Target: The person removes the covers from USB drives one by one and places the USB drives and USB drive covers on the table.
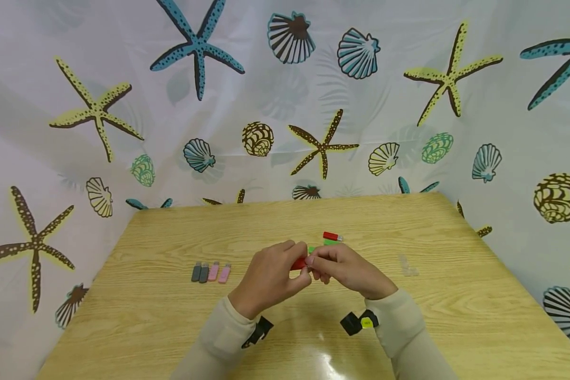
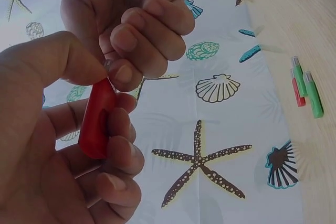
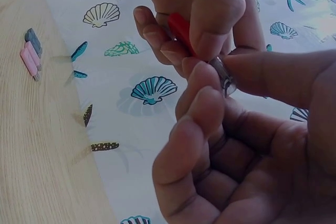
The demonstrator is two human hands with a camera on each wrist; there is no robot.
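My left hand (image 1: 273,274) grips a red USB flash drive (image 2: 97,119) by its body, fingers curled round it. At the drive's metal end (image 3: 219,68), the thumb and forefinger of my right hand (image 1: 344,266) pinch it, and a small clear, shiny piece (image 3: 229,86) shows at the tip. Both hands meet over the middle of the table, fingertips close together. Beyond them lie another red USB flash drive (image 1: 331,236) and green ones (image 2: 314,95), partly hidden by the hands in the head view.
On the wooden table (image 1: 138,316), two grey drives (image 1: 197,272) and two pink drives (image 1: 224,274) stand in a row at left. Several small clear pieces (image 1: 410,271) lie at right. A patterned cloth (image 1: 247,179) hangs behind the table and along its sides.
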